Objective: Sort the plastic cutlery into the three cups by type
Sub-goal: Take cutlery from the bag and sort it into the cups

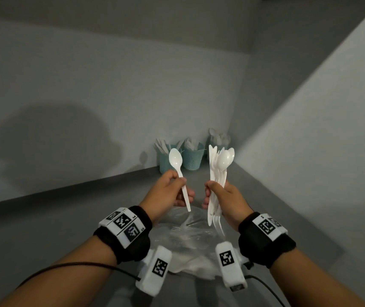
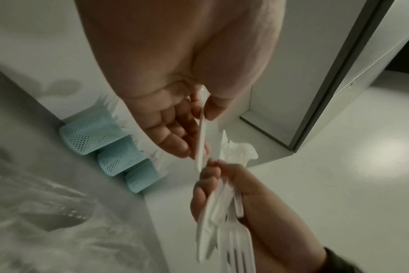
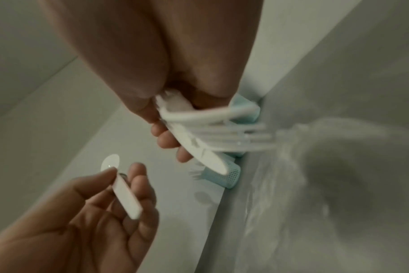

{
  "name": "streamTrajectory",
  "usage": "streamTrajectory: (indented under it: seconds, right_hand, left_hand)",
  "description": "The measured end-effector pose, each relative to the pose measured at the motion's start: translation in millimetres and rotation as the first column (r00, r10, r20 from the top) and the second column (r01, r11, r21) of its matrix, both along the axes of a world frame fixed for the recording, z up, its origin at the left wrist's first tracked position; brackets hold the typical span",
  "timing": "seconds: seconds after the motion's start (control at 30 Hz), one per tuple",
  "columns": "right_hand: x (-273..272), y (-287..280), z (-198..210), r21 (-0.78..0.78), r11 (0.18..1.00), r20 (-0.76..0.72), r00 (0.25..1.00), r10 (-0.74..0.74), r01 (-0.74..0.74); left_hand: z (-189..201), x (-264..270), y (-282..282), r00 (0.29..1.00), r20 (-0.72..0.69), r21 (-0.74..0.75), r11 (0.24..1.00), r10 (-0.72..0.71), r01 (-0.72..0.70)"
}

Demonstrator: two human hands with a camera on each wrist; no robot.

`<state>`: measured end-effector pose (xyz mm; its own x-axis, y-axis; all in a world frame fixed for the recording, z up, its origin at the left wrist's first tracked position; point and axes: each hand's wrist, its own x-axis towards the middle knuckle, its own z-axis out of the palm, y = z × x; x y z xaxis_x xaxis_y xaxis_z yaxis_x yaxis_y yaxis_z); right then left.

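My left hand (image 1: 172, 191) pinches a single white plastic spoon (image 1: 178, 171) by its handle, bowl up; the spoon's handle (image 2: 200, 140) runs between thumb and fingers, and the spoon (image 3: 125, 194) also shows in the right wrist view. My right hand (image 1: 223, 196) grips a bundle of white cutlery (image 1: 218, 173), spoons on top and fork tines at the bottom (image 2: 236, 247). The two hands are held up side by side above the counter. Three teal perforated cups (image 1: 191, 158) (image 2: 93, 134) stand at the back corner against the wall, each with white cutlery in it.
A crumpled clear plastic bag (image 1: 190, 240) lies on the grey counter (image 1: 88, 218) under my hands. Walls close the back and right side (image 1: 310, 129). Cables trail from both wrist cameras.
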<state>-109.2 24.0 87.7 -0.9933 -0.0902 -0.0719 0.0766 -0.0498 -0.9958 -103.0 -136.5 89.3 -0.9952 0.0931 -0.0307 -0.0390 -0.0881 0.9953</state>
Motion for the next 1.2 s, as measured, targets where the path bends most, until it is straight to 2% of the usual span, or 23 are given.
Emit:
streamTrajectory:
  seconds: [0.1,0.17,0.27,0.37,0.5,0.7,0.83,1.0,1.1,1.2]
  right_hand:
    - [3.3,15.7,1.0,0.003,0.999,0.003,0.999,0.046,-0.046]
    - [3.9,26.9,2.0,-0.066,0.996,0.007,0.998,0.067,-0.067]
    - [-0.7,44.4,5.0,-0.093,0.991,-0.064,0.994,0.085,-0.091]
    - [-13.6,61.5,6.9,-0.077,0.991,-0.127,0.987,0.099,-0.11]
    - [-41.5,88.7,6.0,-0.109,0.987,-0.108,0.988,0.107,-0.119]
    - [-84.5,121.2,2.0,-0.018,0.992,-0.14,0.983,0.118,-0.122]
    - [-112.7,137.9,-4.9,-0.025,0.991,-0.121,0.985,0.126,-0.13]
    - [-152.0,157.4,-15.2,-0.048,0.993,-0.052,0.993,0.104,-0.107]
    - [-179.1,168.5,-20.2,-0.069,0.994,-0.017,0.997,0.079,-0.08]
    - [-204.6,176.8,-22.9,-0.079,0.995,-0.005,0.998,0.062,-0.063]
  left_hand:
    - [6.1,-4.5,8.7,0.999,-0.025,0.025,0.999,-0.033,0.034]
    - [10.8,-9.6,19.9,0.997,-0.04,0.026,0.997,-0.07,0.071]
    - [14.7,-20.9,43.2,0.993,-0.046,0.023,0.994,-0.109,0.11]
    - [15.5,-35.0,68.9,0.988,-0.05,0.023,0.989,-0.145,0.146]
    - [17.7,-58.9,99.3,0.989,-0.018,0.106,0.983,-0.149,0.15]
    - [10.8,-105.1,135.9,0.998,0.026,0.099,0.994,-0.049,0.046]
    - [2.5,-133.7,153.7,0.999,0.012,-0.026,0.999,0.045,-0.045]
    - [0.0,-171.4,159.0,0.992,0.067,-0.007,0.994,0.106,-0.106]
    - [10.7,-205.6,159.5,0.977,0.0,-0.001,0.977,0.214,-0.214]
    - [19.0,-261.7,161.1,0.935,-0.14,-0.13,0.93,0.326,-0.344]
